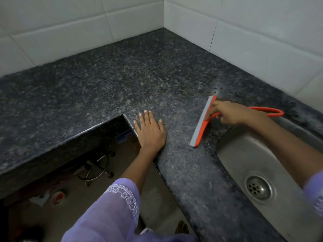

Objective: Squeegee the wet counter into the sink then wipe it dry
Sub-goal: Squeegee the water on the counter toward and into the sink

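Note:
A dark speckled granite counter [108, 81] wraps around a corner. My right hand [232, 113] grips an orange squeegee [201, 126] near its head; the grey blade rests on the counter just left of the steel sink [244, 154]. The squeegee's orange loop handle [272, 112] sticks out behind my hand. Water drops [209, 86] glisten on the granite just beyond the blade's far end. My left hand [150, 131] lies flat, fingers spread, on the counter at its inner corner edge. No cloth is in sight.
White tiled walls [244, 32] close the counter at the back and right. The sink's round drain [258, 187] is at the lower right. Below the counter's cut-out, the floor holds a wire stand [97, 170] and a small orange-white item [58, 197].

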